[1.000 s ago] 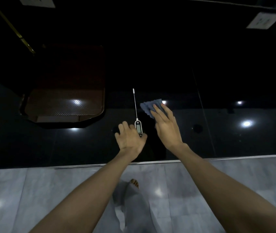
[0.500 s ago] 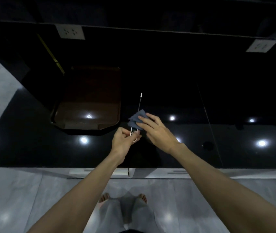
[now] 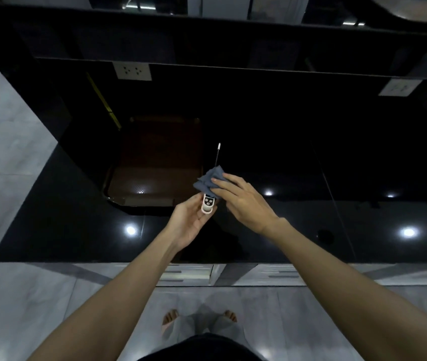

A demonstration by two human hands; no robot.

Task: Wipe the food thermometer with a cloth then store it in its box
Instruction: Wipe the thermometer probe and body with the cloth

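A: Dark, glossy counter [image 3: 298,230] fills the view, with ceiling lights mirrored in it. What sits on the left?

B: Only a brown tray [image 3: 155,178], lying on the counter just left of the hands. No box shows anywhere that I can make out.

A: And the left hand [image 3: 189,220]?

B: Raised over the near part of the counter, palm up, fingers curled round the white head of the thermometer [image 3: 208,204]. The head lies between thumb and fingers with its buttons facing up, and the probe points away, toward the far side. Held like that, I'd say, to keep the stem free for wiping.

A: The right hand [image 3: 243,201]?

B: Just beside it, fingers closed on a grey cloth [image 3: 208,182] and pressing it round the stem just above the head. The far end of the probe juts out beyond the cloth, so that stretch looks unwiped yet.

A: So wiping is under way?

B: That's my reading; storing comes later.
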